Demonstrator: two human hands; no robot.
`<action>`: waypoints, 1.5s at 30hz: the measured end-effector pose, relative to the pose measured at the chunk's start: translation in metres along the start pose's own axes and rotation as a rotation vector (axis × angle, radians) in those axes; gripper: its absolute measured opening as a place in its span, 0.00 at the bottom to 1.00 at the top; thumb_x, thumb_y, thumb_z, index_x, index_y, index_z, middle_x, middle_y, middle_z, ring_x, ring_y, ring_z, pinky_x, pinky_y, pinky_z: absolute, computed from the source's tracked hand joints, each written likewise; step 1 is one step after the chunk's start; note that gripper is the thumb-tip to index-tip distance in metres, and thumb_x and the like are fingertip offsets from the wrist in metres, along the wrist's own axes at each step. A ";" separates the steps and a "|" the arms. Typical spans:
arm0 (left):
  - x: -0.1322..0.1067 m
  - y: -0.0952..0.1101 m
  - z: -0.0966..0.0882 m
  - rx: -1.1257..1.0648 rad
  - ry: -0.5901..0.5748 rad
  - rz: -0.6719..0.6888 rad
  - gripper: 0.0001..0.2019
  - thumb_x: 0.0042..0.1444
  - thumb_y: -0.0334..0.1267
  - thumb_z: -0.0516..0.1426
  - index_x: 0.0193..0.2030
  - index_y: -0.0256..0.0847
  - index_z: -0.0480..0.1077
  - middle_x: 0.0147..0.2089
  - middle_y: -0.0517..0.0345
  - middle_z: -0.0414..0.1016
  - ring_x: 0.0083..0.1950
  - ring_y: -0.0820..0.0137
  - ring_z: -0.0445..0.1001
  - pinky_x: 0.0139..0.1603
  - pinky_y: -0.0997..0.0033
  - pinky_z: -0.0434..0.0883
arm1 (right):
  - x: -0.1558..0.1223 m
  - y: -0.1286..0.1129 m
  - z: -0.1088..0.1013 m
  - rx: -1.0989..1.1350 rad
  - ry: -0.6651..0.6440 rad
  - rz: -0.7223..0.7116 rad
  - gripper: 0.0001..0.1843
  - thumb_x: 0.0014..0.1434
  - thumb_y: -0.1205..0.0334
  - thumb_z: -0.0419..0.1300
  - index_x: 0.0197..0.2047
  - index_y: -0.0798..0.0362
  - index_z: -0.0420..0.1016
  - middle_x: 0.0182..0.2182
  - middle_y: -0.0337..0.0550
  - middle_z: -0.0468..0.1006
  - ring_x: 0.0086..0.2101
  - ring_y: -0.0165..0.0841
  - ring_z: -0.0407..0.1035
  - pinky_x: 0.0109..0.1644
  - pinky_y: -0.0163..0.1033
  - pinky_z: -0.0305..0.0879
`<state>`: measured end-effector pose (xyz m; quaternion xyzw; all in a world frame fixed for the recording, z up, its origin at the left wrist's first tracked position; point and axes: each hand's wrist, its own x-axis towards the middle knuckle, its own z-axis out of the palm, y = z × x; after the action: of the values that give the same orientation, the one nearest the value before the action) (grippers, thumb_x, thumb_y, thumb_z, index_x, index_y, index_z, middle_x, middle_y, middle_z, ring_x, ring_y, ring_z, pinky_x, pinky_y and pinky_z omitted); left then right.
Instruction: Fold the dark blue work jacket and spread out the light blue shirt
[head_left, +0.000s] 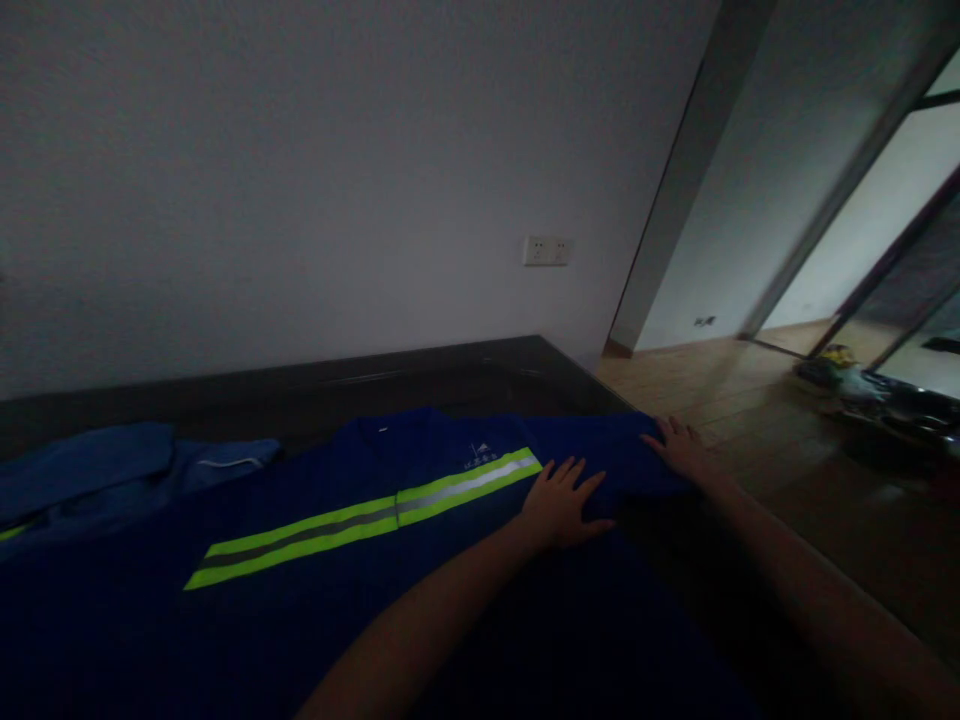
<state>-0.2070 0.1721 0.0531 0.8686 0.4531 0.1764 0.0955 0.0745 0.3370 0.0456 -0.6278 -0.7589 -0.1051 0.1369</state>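
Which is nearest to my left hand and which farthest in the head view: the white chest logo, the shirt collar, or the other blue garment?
1. The white chest logo, just left of the left hand, above the reflective stripe's end.
2. The shirt collar, further left, toward the wall.
3. The other blue garment, bunched at the far left.

Before you, the dark surface [420,375] carries a navy work shirt [300,610] with a yellow reflective stripe [360,520], spread to its right edge. A lighter blue garment [97,475] lies bunched at the left edge.
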 end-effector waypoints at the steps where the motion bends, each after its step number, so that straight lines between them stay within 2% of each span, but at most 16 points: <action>1: 0.000 0.000 0.000 -0.008 0.015 0.009 0.38 0.58 0.64 0.44 0.70 0.46 0.47 0.71 0.46 0.49 0.72 0.56 0.46 0.68 0.45 0.47 | 0.002 -0.009 -0.003 0.000 0.025 0.045 0.27 0.62 0.53 0.46 0.61 0.55 0.63 0.59 0.62 0.64 0.58 0.53 0.59 0.56 0.64 0.57; 2: 0.000 0.000 -0.001 -0.019 0.039 0.019 0.38 0.58 0.63 0.46 0.69 0.45 0.48 0.70 0.46 0.51 0.71 0.57 0.47 0.68 0.45 0.48 | 0.003 -0.021 -0.007 0.012 0.048 0.057 0.29 0.62 0.54 0.46 0.64 0.56 0.59 0.60 0.62 0.63 0.59 0.51 0.58 0.57 0.62 0.57; 4: 0.000 0.000 -0.004 -0.037 0.109 0.040 0.33 0.59 0.59 0.50 0.66 0.43 0.54 0.67 0.47 0.59 0.69 0.59 0.54 0.67 0.47 0.51 | 0.006 -0.051 -0.018 0.090 0.094 -0.035 0.30 0.61 0.58 0.48 0.65 0.57 0.55 0.60 0.60 0.63 0.59 0.49 0.58 0.58 0.58 0.58; 8: -0.001 0.006 -0.015 -0.034 0.268 0.057 0.14 0.61 0.42 0.51 0.50 0.41 0.68 0.52 0.53 0.73 0.57 0.65 0.67 0.63 0.58 0.59 | 0.005 -0.126 -0.043 0.337 0.162 -0.303 0.26 0.60 0.59 0.49 0.61 0.53 0.61 0.58 0.54 0.66 0.58 0.46 0.59 0.60 0.56 0.57; 11: -0.007 0.009 -0.030 -0.002 0.313 -0.018 0.11 0.61 0.37 0.50 0.44 0.38 0.71 0.46 0.52 0.75 0.50 0.64 0.71 0.57 0.61 0.64 | -0.001 -0.181 -0.055 0.530 0.195 -0.410 0.22 0.61 0.59 0.48 0.57 0.53 0.65 0.54 0.53 0.70 0.56 0.43 0.62 0.60 0.53 0.57; 13: -0.018 0.003 -0.046 0.039 0.289 -0.076 0.11 0.60 0.37 0.50 0.43 0.38 0.72 0.45 0.51 0.76 0.48 0.64 0.72 0.54 0.61 0.66 | -0.005 -0.210 -0.058 0.585 0.173 -0.419 0.21 0.63 0.60 0.46 0.56 0.55 0.65 0.53 0.53 0.71 0.54 0.41 0.64 0.60 0.51 0.58; 15: -0.037 -0.013 -0.066 0.112 0.235 -0.142 0.11 0.60 0.38 0.51 0.43 0.42 0.73 0.46 0.55 0.76 0.49 0.65 0.72 0.54 0.63 0.66 | -0.008 -0.234 -0.056 0.578 0.114 -0.422 0.21 0.64 0.61 0.45 0.56 0.56 0.65 0.53 0.54 0.71 0.54 0.39 0.65 0.59 0.49 0.59; 18: -0.081 -0.057 -0.100 0.248 0.201 -0.356 0.11 0.60 0.38 0.52 0.46 0.46 0.72 0.48 0.60 0.75 0.51 0.68 0.71 0.56 0.68 0.65 | -0.013 -0.268 -0.048 0.542 0.015 -0.480 0.20 0.65 0.62 0.45 0.56 0.56 0.67 0.53 0.52 0.72 0.54 0.36 0.65 0.59 0.46 0.59; 21: -0.135 -0.110 -0.131 0.327 0.223 -0.554 0.14 0.61 0.37 0.51 0.50 0.41 0.70 0.52 0.52 0.73 0.54 0.63 0.69 0.58 0.61 0.64 | -0.016 -0.300 -0.036 0.502 -0.072 -0.541 0.20 0.66 0.60 0.47 0.56 0.55 0.69 0.55 0.50 0.72 0.55 0.35 0.64 0.60 0.44 0.58; 23: -0.174 -0.142 -0.145 0.378 0.241 -0.696 0.15 0.62 0.37 0.49 0.52 0.37 0.69 0.55 0.48 0.71 0.57 0.58 0.66 0.61 0.54 0.60 | -0.017 -0.318 -0.028 0.462 -0.127 -0.541 0.21 0.66 0.57 0.47 0.58 0.55 0.68 0.57 0.52 0.70 0.57 0.37 0.62 0.61 0.48 0.57; 27: -0.245 -0.186 -0.155 0.427 0.227 -0.910 0.19 0.65 0.39 0.47 0.60 0.34 0.62 0.62 0.42 0.65 0.64 0.52 0.59 0.63 0.44 0.55 | -0.016 -0.339 -0.014 0.383 -0.213 -0.481 0.25 0.68 0.51 0.44 0.61 0.52 0.65 0.61 0.53 0.65 0.61 0.45 0.56 0.60 0.64 0.52; 31: -0.288 -0.208 -0.145 0.408 0.143 -0.978 0.23 0.65 0.45 0.47 0.65 0.42 0.58 0.69 0.47 0.56 0.69 0.53 0.53 0.65 0.46 0.54 | -0.015 -0.347 -0.006 0.310 -0.251 -0.431 0.28 0.67 0.47 0.41 0.64 0.50 0.60 0.65 0.51 0.58 0.64 0.49 0.48 0.59 0.73 0.42; 34: -0.299 -0.215 -0.137 0.420 0.132 -0.963 0.25 0.66 0.48 0.44 0.68 0.47 0.54 0.71 0.52 0.49 0.71 0.56 0.47 0.68 0.48 0.49 | -0.015 -0.348 -0.001 0.235 -0.270 -0.417 0.30 0.67 0.44 0.39 0.67 0.47 0.56 0.67 0.46 0.52 0.66 0.48 0.43 0.60 0.74 0.38; 38: -0.301 -0.218 -0.135 0.394 0.170 -0.946 0.25 0.65 0.48 0.44 0.67 0.47 0.55 0.71 0.51 0.50 0.72 0.56 0.46 0.68 0.47 0.48 | -0.015 -0.347 0.005 0.198 -0.267 -0.427 0.33 0.65 0.40 0.38 0.68 0.45 0.52 0.68 0.43 0.49 0.66 0.48 0.41 0.60 0.74 0.38; 42: -0.300 -0.213 -0.137 0.295 0.388 -0.865 0.22 0.63 0.44 0.50 0.61 0.41 0.64 0.67 0.45 0.59 0.69 0.55 0.53 0.67 0.46 0.50 | -0.015 -0.347 0.008 0.195 -0.230 -0.425 0.34 0.64 0.39 0.38 0.68 0.46 0.53 0.68 0.44 0.50 0.66 0.49 0.42 0.60 0.74 0.38; 45: -0.300 -0.207 -0.141 0.279 0.499 -0.827 0.17 0.62 0.40 0.51 0.56 0.39 0.68 0.62 0.46 0.65 0.65 0.59 0.61 0.66 0.53 0.55 | -0.016 -0.347 0.008 0.194 -0.188 -0.434 0.34 0.64 0.39 0.39 0.66 0.48 0.57 0.67 0.47 0.52 0.65 0.51 0.44 0.59 0.75 0.39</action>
<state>-0.5768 0.0450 0.0488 0.5522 0.7877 0.2639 -0.0708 -0.2638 0.2588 0.0364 -0.4411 -0.8919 0.0001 0.0995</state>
